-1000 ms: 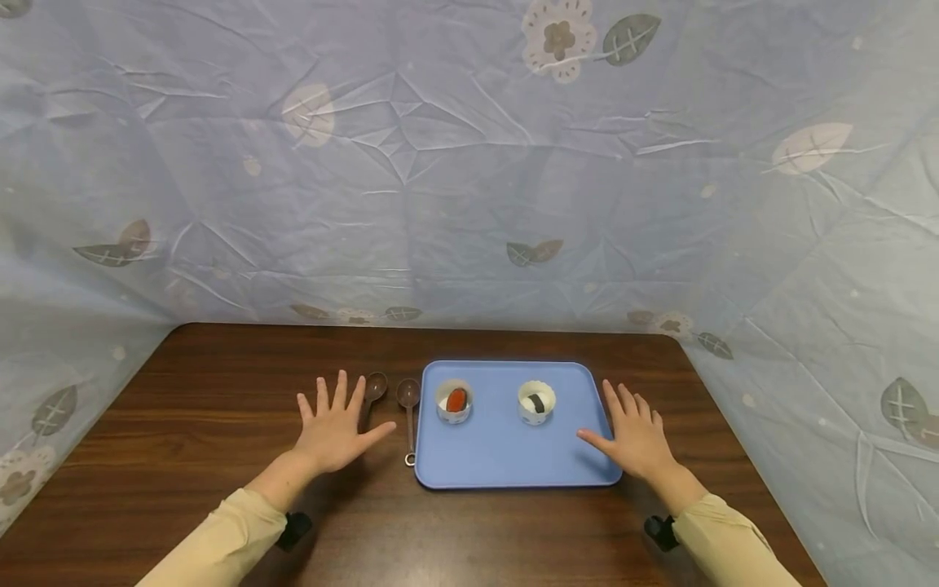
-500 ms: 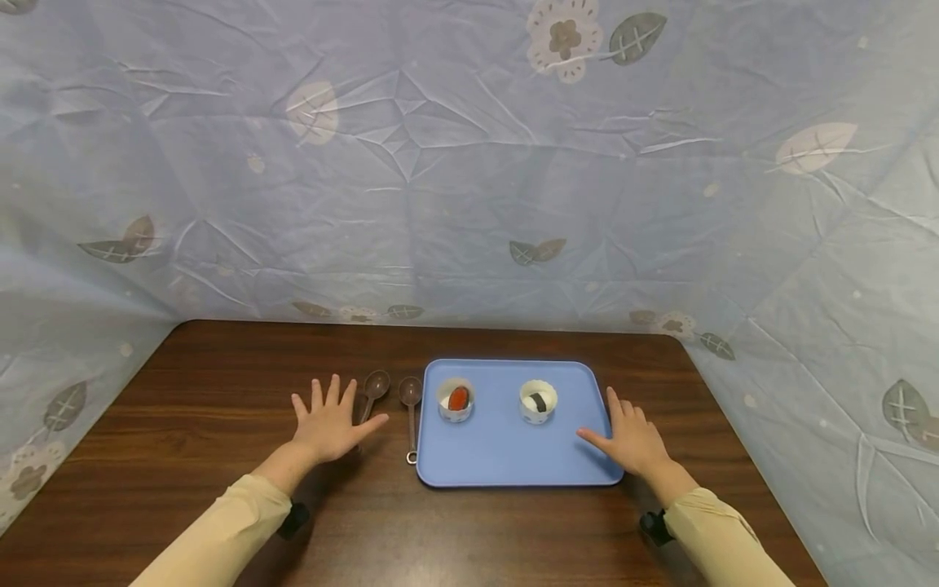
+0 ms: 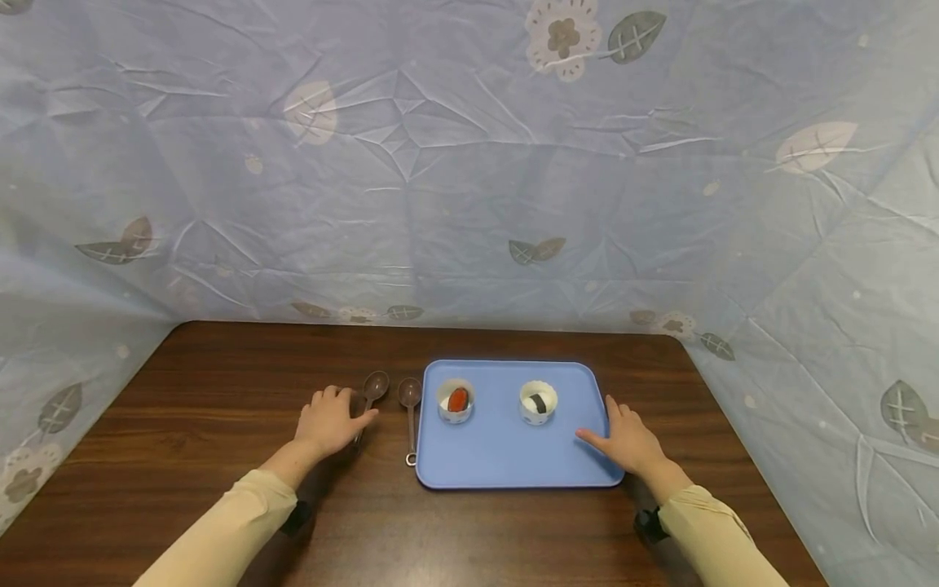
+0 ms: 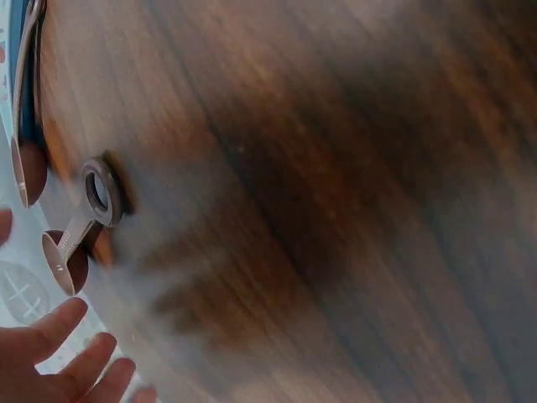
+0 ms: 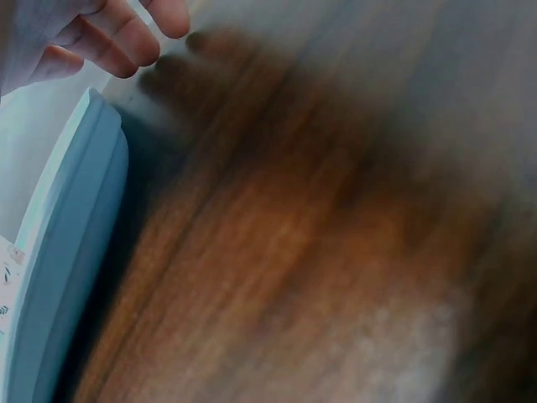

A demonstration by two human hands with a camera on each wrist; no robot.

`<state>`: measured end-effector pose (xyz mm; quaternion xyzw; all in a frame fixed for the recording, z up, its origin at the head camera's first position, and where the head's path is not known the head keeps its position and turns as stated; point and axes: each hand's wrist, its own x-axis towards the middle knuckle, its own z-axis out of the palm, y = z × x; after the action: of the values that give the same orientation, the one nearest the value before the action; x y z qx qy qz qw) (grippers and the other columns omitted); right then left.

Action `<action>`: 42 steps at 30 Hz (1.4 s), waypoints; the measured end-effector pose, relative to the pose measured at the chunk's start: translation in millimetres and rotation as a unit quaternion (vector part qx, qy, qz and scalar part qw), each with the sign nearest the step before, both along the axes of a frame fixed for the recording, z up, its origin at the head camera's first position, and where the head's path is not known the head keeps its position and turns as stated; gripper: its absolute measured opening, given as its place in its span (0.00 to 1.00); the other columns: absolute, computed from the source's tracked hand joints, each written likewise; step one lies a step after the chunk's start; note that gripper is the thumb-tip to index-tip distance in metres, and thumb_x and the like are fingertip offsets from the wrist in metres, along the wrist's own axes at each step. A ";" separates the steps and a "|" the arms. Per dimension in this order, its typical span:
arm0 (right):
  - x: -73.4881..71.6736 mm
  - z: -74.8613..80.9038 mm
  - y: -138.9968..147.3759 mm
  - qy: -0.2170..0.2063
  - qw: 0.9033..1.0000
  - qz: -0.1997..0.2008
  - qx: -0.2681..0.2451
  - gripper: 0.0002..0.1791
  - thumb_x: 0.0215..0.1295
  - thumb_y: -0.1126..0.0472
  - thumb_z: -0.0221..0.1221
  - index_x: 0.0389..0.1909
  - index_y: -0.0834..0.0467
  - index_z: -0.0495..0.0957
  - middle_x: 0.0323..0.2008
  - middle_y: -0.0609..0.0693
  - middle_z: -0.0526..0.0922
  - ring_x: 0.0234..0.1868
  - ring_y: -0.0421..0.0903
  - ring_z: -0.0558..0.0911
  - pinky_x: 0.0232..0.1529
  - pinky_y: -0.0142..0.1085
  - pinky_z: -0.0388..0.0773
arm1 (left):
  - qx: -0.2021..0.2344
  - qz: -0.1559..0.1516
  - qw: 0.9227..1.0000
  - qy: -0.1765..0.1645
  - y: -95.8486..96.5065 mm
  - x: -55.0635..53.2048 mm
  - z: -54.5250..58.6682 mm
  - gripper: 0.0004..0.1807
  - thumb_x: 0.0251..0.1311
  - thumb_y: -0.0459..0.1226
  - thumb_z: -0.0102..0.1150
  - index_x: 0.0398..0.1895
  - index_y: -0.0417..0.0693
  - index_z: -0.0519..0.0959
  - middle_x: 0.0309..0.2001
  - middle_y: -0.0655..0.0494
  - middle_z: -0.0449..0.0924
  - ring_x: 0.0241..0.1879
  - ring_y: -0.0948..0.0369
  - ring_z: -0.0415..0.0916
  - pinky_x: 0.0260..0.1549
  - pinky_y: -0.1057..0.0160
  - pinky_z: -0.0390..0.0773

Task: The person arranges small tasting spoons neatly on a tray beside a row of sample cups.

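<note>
My left hand [image 3: 326, 422] is just left of a brown spoon [image 3: 376, 386], fingers bent downward and thumb pointing toward the spoon's handle. In the left wrist view, the fingers [image 4: 92, 361] hold nothing, apart from the spoon's bowl [image 4: 65, 262] and its ring end [image 4: 101, 193]. A second brown spoon [image 3: 409, 393] lies between the first and the blue tray [image 3: 506, 465]. My right hand [image 3: 632, 444] is at the tray's right edge, thumb over the tray. Its fingers [image 5: 109, 42] are relaxed and hold nothing; whether they touch the table is unclear.
On the tray stand two small white cups: the left cup [image 3: 456, 417] holds a white piece with a red top, the right cup [image 3: 537, 417] a white piece with a dark band. Patterned cloth [image 3: 469, 204] surrounds the brown wooden table [image 3: 469, 538] at back and sides.
My left hand has gone from spread fingers to bent ones, lowering beside the left spoon. My right hand's fingers have drawn closer together by the tray edge. Tray, cups and spoons stay put.
</note>
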<state>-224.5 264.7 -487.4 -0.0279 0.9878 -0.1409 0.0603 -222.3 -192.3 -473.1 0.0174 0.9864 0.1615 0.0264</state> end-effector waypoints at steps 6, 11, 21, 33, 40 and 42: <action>1.3 -1.7 -4.7 0.016 1.000 0.012 0.000 0.53 0.58 0.34 0.52 0.66 0.74 0.51 0.61 0.73 0.63 0.63 0.68 0.65 0.57 0.59 0.69 | 0.032 0.015 0.999 -0.022 2.2 -1.8 1.6 0.25 0.59 0.50 0.53 0.48 0.37 0.74 0.50 0.36 0.74 0.50 0.41 0.73 0.40 0.45 0.79; 1.0 -3.5 -5.5 0.027 0.999 0.019 0.002 0.52 0.58 0.34 0.52 0.66 0.73 0.52 0.59 0.72 0.67 0.60 0.65 0.68 0.54 0.57 0.73 | 0.058 0.037 0.997 -0.037 5.2 -7.4 -1.1 0.19 0.58 0.49 0.53 0.42 0.43 0.77 0.46 0.42 0.81 0.43 0.47 0.79 0.33 0.50 0.79; 1.3 -7.2 -8.1 0.051 0.998 0.031 0.022 0.52 0.57 0.33 0.53 0.65 0.74 0.55 0.58 0.71 0.67 0.57 0.64 0.70 0.50 0.55 0.75 | 0.092 0.072 0.992 -0.052 6.7 -10.7 -1.8 0.12 0.57 0.45 0.56 0.31 0.47 0.81 0.40 0.45 0.83 0.36 0.53 0.80 0.25 0.54 0.76; 3.6 -7.5 -9.0 0.029 0.998 0.057 0.008 0.54 0.59 0.33 0.51 0.68 0.73 0.47 0.70 0.71 0.47 0.70 0.67 0.50 0.66 0.62 0.54 | 0.172 0.064 0.981 -0.058 5.1 -11.0 7.7 0.13 0.59 0.41 0.55 0.30 0.39 0.82 0.17 0.56 0.78 0.20 0.65 0.74 0.20 0.67 0.72; 6.3 -6.7 -9.2 0.000 0.997 0.071 0.014 0.55 0.59 0.33 0.51 0.68 0.73 0.46 0.71 0.70 0.43 0.72 0.65 0.46 0.68 0.62 0.50 | 0.303 0.078 0.947 -0.074 13.0 -13.0 12.3 0.14 0.59 0.38 0.57 0.30 0.32 0.79 0.13 0.62 0.70 0.15 0.69 0.70 0.17 0.73 0.75; 5.4 -7.7 -8.3 -0.008 0.997 0.073 0.021 0.55 0.58 0.32 0.50 0.68 0.73 0.46 0.71 0.69 0.43 0.72 0.65 0.46 0.68 0.62 0.50 | 0.328 0.078 0.938 -0.080 17.7 -13.1 15.0 0.14 0.59 0.38 0.57 0.32 0.31 0.78 0.13 0.62 0.69 0.16 0.69 0.69 0.18 0.73 0.75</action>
<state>-219.1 256.5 -495.0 -0.0975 0.9854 -0.1155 0.0785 -235.4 -174.6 -458.1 -0.0644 0.8716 0.4785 0.0850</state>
